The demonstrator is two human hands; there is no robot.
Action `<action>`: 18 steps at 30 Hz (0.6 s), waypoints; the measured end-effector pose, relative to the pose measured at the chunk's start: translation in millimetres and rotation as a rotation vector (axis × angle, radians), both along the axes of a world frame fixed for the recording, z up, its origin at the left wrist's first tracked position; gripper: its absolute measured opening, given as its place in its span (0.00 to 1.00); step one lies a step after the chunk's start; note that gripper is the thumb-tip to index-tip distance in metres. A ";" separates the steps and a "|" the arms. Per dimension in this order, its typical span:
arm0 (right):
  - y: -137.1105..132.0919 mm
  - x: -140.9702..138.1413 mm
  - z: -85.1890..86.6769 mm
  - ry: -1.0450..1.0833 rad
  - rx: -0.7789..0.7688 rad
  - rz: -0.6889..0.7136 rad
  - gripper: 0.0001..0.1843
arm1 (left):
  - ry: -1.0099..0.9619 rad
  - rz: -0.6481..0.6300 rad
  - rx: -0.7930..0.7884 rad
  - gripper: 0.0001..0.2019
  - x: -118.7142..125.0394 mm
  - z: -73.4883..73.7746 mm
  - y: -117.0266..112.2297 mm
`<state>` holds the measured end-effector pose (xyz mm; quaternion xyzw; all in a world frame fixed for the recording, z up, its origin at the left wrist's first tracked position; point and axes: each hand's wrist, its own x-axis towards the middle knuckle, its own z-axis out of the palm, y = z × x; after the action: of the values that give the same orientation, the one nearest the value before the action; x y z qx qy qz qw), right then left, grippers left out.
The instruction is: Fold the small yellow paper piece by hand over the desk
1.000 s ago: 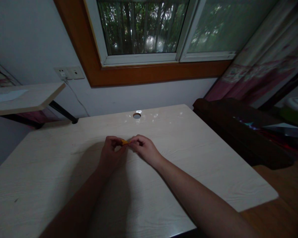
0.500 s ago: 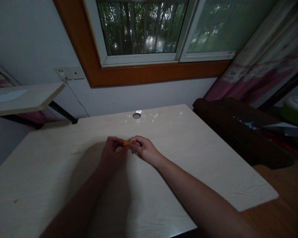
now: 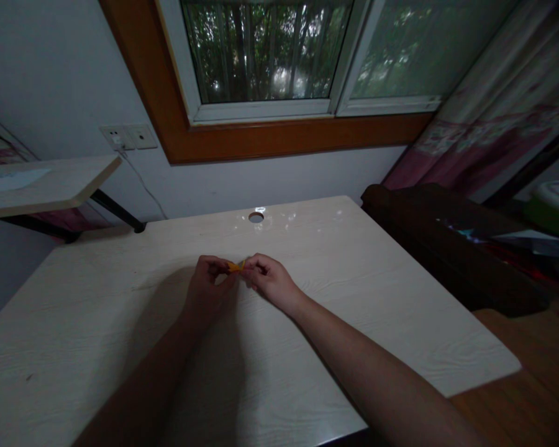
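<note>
A small orange piece, maybe folded paper (image 3: 235, 266), is pinched between both my hands just above the pale wooden desk (image 3: 377, 298). My left hand (image 3: 208, 285) grips its left end with curled fingers. My right hand (image 3: 269, 280) pinches its right end. Most of the piece is hidden by my fingertips. Both forearms reach in from the bottom of the view.
A round cable hole (image 3: 256, 217) sits near the desk's far edge. A small side shelf (image 3: 51, 183) stands at the left, wall sockets (image 3: 128, 136) above it. A dark piece of furniture (image 3: 447, 248) with clutter lies to the right, under a window (image 3: 270, 56) and curtain.
Hardly anything differs; my fingers shift slightly on the orange piece, and both hands stay at the same spot on the desk.
</note>
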<state>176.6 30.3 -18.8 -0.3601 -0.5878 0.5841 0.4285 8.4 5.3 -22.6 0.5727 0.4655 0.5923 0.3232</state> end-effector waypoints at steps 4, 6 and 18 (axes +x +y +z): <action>-1.8 1.5 5.3 -0.008 -0.004 0.023 0.12 | -0.027 -0.035 -0.047 0.17 1.4 2.8 -1.5; -1.8 2.3 6.7 0.002 -0.010 0.039 0.12 | -0.038 -0.047 -0.056 0.17 2.1 4.0 -2.2; -1.5 2.3 3.7 -0.106 0.130 -0.005 0.10 | -0.012 -0.032 -0.007 0.18 1.2 4.2 -0.5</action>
<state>178.9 28.8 -15.2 -0.3635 -0.6452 0.5238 0.4209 9.7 4.8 -18.4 0.5753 0.4563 0.5889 0.3377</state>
